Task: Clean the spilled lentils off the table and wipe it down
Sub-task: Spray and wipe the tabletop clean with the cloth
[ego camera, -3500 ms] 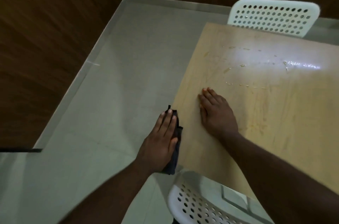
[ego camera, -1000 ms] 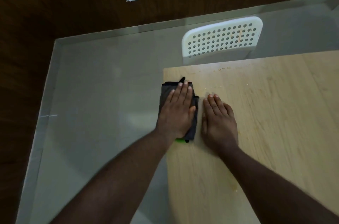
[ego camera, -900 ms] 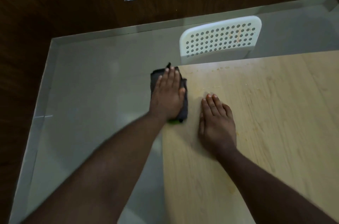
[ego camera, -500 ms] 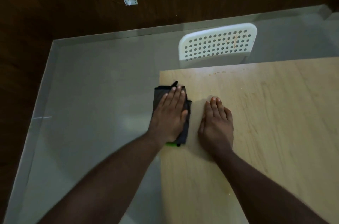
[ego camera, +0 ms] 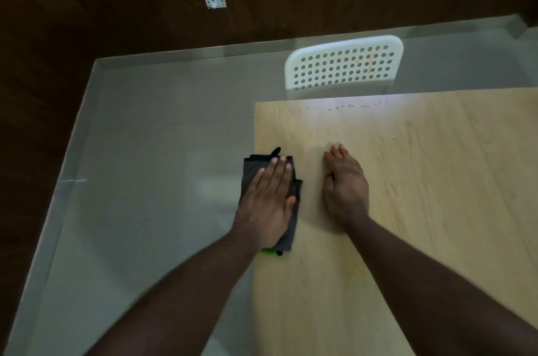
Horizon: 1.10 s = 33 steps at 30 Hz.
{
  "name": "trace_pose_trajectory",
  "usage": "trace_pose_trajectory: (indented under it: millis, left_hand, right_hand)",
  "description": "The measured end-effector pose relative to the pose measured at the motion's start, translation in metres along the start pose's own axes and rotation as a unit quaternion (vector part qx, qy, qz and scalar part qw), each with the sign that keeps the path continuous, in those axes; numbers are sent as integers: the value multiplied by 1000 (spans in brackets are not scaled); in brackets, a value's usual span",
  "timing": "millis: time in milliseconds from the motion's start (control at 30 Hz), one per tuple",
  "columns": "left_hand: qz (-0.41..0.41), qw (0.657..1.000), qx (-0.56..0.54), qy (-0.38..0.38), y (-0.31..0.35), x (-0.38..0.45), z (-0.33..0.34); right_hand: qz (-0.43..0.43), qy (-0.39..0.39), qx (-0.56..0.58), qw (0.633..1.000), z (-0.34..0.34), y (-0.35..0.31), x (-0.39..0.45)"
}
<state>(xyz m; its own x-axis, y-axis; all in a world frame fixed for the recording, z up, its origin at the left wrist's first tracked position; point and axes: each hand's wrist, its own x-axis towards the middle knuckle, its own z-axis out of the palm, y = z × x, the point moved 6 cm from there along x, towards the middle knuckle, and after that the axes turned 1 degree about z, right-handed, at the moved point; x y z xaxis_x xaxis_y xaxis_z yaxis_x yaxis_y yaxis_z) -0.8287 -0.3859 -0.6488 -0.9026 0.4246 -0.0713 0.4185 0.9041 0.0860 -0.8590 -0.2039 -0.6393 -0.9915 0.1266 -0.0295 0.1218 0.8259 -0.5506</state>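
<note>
Left hand (ego camera: 269, 201), fingers flat, presses a folded dark grey cloth (ego camera: 292, 227) w/ green trim over the left edge of the pale wooden table (ego camera: 422, 210), right hand (ego camera: 345, 189) flat just beside, a few orange specks (ego camera: 348, 107), prob. lentils, near the far edge by the white perforated plastic chair (ego camera: 343, 67).

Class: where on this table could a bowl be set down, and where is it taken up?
Free: the bare table right of the right hand. Taken up: the left edge, where the left hand presses the cloth, and the far edge by the chair, with lentils.
</note>
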Motion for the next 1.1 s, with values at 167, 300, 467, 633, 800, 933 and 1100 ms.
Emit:
trace_pose_trajectory:
  millis: [167,300,467,633,800,933,1100]
  left_hand:
    - [-113,993,-12,22,-33,52,-12]
    - [-92,995,-23,21,33,30,3]
    - [-52,998,-43,0,75,-109,10]
    - [-89,996,-12,18,39,-103,10]
    - [-134,990,-23,27,80,-61,15]
    - [-93,995,-31,24,138,-152,23]
    - [-87,996,-18,25,99,-211,31]
  right_hand:
    - [-78,-44,-50,995,-10,36,-53]
    - [-110,-48,-74,990,-10,51,-72]
    - [-125,-90,-114,981,-21,51,-89]
    - [-152,-74,-141,976,-24,54,-104]
    - [-159,-52,-156,974,-18,59,-102]
    - [-163,-56,-142,975,-23,57,-108]
    - [-157,-55,-144,975,-19,57,-106]
